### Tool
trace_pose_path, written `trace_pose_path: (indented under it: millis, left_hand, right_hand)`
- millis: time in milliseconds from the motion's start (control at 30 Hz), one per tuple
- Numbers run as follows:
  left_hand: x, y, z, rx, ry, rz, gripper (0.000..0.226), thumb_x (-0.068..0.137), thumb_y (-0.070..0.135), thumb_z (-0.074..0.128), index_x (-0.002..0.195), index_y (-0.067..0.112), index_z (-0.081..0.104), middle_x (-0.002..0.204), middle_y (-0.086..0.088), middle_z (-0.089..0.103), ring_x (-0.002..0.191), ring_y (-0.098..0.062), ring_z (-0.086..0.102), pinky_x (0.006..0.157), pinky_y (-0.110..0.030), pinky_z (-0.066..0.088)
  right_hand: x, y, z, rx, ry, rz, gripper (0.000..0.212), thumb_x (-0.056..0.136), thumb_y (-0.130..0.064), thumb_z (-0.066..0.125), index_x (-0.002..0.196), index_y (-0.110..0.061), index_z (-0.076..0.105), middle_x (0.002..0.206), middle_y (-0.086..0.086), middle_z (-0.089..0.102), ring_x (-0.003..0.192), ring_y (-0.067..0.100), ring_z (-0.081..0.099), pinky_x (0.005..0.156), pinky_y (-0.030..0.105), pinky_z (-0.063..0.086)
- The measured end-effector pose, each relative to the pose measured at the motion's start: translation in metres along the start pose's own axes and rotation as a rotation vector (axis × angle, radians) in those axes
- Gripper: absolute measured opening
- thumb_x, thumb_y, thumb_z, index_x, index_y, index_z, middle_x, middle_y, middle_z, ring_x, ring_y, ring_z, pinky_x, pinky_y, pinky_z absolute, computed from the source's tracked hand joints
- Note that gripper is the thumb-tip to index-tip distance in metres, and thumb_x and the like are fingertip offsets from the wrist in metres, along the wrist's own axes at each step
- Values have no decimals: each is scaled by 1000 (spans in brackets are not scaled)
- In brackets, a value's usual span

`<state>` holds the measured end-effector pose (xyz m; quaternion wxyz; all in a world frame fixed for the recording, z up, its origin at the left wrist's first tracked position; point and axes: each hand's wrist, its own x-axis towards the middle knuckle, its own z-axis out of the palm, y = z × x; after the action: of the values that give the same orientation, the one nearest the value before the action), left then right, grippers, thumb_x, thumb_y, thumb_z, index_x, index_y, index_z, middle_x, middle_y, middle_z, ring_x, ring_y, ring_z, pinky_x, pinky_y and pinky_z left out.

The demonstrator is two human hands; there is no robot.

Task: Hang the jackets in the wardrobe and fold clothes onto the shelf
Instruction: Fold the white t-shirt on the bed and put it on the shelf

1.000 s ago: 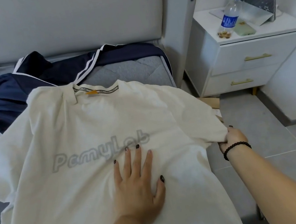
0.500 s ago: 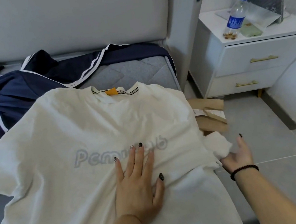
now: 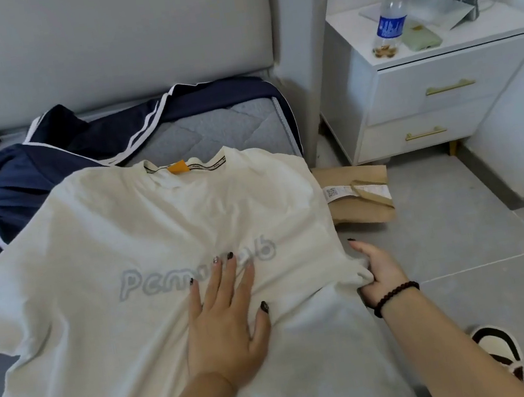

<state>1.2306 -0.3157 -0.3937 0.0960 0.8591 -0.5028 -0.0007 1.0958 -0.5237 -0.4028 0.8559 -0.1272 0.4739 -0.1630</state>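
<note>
Head view: a white T-shirt (image 3: pixel 104 290) lies front-up across the bed (image 3: pixel 207 135), its long axis running from the collar at 12 o'clock down to the hem at 6 o'clock, near the person. The left hand (image 3: pixel 225 326) presses flat on the chest print, fingers straight and slightly spread, pointing to 12 o'clock. The right hand (image 3: pixel 378 269) at 3 o'clock grips the bunched sleeve at the shirt's right edge, fingers curled under the cloth, thumb extended. That edge hangs over the side of the bed. A navy jacket (image 3: pixel 14 187) with white stripes lies crumpled at 10 o'clock, touching the shirt's left shoulder. Beyond the bed edge, the tiled floor (image 3: pixel 463 236) lies open toward 3 o'clock; a brown paper bag (image 3: pixel 360 204) sits at 2 o'clock, just beside the bed. A nightstand (image 3: pixel 434 87) stands at 1 o'clock, bearing a water bottle (image 3: pixel 391 15).
</note>
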Motion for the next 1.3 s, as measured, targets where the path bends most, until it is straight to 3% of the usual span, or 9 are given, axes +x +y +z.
trace_pose_path:
  millis: [233, 300, 367, 500, 700, 800, 900, 1200, 1300]
  left_hand:
    - [1, 7, -8, -147, 105, -47, 64, 94, 44, 31, 149, 11, 36, 155, -3, 36, 146, -19, 25, 117, -47, 17]
    - [15, 18, -18, -227, 227, -83, 56, 88, 36, 42, 127, -3, 51, 130, -15, 51, 123, -31, 47, 103, -49, 38]
    - [26, 37, -28, -318, 306, -123, 34, 83, 28, 50, 106, 3, 52, 103, -6, 51, 91, -21, 54, 81, -38, 47]
    - [31, 87, -30, -400, -18, -70, 11, 87, 41, 50, 83, 31, 46, 69, 12, 53, 61, -8, 51, 54, -23, 40]
    - [78, 126, -37, -120, -272, -153, 47, 81, 70, 51, 72, 24, 50, 75, 7, 57, 72, -17, 56, 61, -31, 45]
    - [68, 146, -37, 166, -327, -52, 61, 63, 85, 45, 60, 24, 46, 63, 6, 52, 59, -14, 51, 49, -24, 31]
    - [47, 154, -29, 272, -389, -69, 51, 74, 70, 55, 60, 23, 40, 64, 5, 47, 55, -11, 41, 47, -23, 26]
    - [1, 152, -36, -644, -695, -167, 22, 80, 13, 59, 60, 6, 53, 61, -8, 70, 63, -19, 71, 73, -39, 61]
    - [-14, 140, -38, -835, -723, -162, 19, 83, 13, 61, 66, 4, 60, 66, -5, 73, 67, -15, 72, 74, -34, 62]
  right_hand:
    - [-24, 20, -36, 106, -141, -178, 31, 93, -7, 53, 122, 0, 58, 116, 21, 66, 105, 32, 65, 89, 43, 55]
    - [-28, 25, -50, 136, -142, -222, 30, 90, -6, 57, 119, -3, 61, 114, 17, 68, 103, 26, 68, 85, 37, 56]
    - [-33, 30, -61, 166, -132, -244, 30, 89, -4, 59, 119, -4, 61, 112, 14, 70, 102, 21, 69, 88, 35, 56]
    - [-31, 30, -63, 150, -135, -128, 28, 86, -9, 63, 113, 0, 62, 105, 17, 71, 97, 22, 70, 88, 33, 52]
    - [-4, -12, -49, 87, 0, -137, 13, 93, -1, 56, 104, 4, 55, 103, 21, 64, 87, 27, 67, 61, 34, 57]
    - [7, -18, -49, 37, 85, -152, 30, 91, 6, 55, 121, 7, 54, 116, 21, 63, 103, 27, 64, 83, 31, 56]
    - [3, -20, -56, 37, 90, -141, 39, 91, 11, 51, 129, 7, 49, 127, 22, 58, 115, 29, 59, 99, 35, 48]
    - [-27, -32, -52, -155, 167, -54, 42, 96, 13, 26, 135, 6, 40, 142, 21, 44, 133, 31, 43, 107, 40, 34]
    - [-31, -40, -41, -38, 173, -94, 30, 94, 10, 27, 113, 2, 49, 121, 23, 56, 115, 36, 54, 97, 49, 43]
